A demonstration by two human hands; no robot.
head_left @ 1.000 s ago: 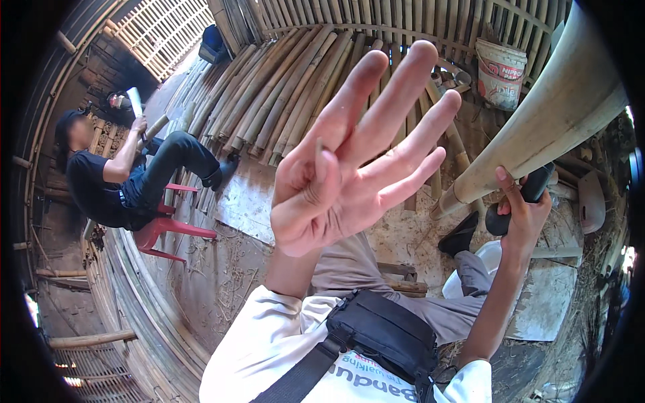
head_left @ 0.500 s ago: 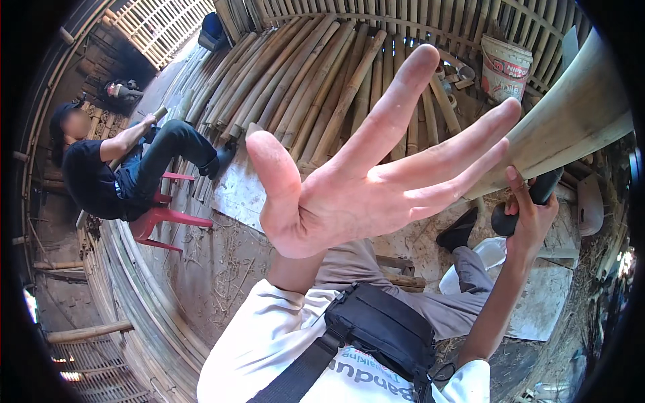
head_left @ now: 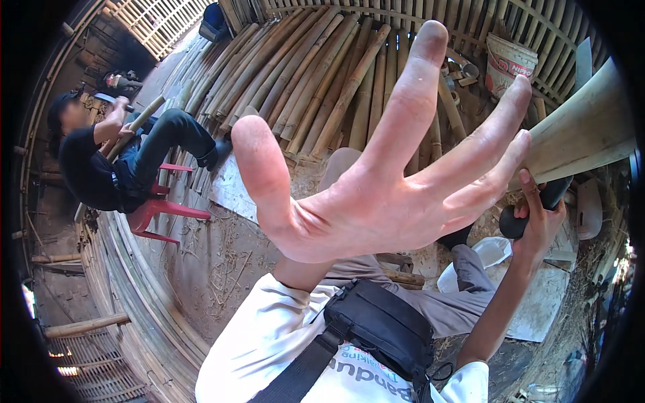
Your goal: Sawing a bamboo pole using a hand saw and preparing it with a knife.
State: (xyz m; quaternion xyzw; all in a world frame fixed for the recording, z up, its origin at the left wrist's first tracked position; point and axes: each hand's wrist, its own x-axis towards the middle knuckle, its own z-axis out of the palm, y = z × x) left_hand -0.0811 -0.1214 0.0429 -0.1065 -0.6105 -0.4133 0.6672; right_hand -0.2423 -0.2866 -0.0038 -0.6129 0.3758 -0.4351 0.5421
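My left hand (head_left: pixel 369 195) fills the middle of the view, palm up toward me and fingers spread, holding nothing. Its fingertips overlap the near end of a thick bamboo pole (head_left: pixel 578 131) that comes in from the right; whether they touch it I cannot tell. On the right, my right hand (head_left: pixel 537 232) is wrapped around a black rounded handle (head_left: pixel 514 223), with a fingertip against the pole's underside. A flat grey blade-like piece (head_left: pixel 583 64) rises behind the pole; its link to the handle is hidden.
A co-worker (head_left: pixel 94 154) sits on a red plastic chair (head_left: pixel 158 211) at left, holding a bamboo length (head_left: pixel 144 114) and a raised knife (head_left: pixel 104 97). Bamboo poles (head_left: pixel 302 74) lie stacked at the back. A paint bucket (head_left: pixel 507 67) stands by the wall. A clear plastic container (head_left: pixel 490 252) lies near my leg.
My left hand has come nearer and spread wider. The pole and my right hand with the black handle have shifted slightly right and down. The co-worker has raised a knife.
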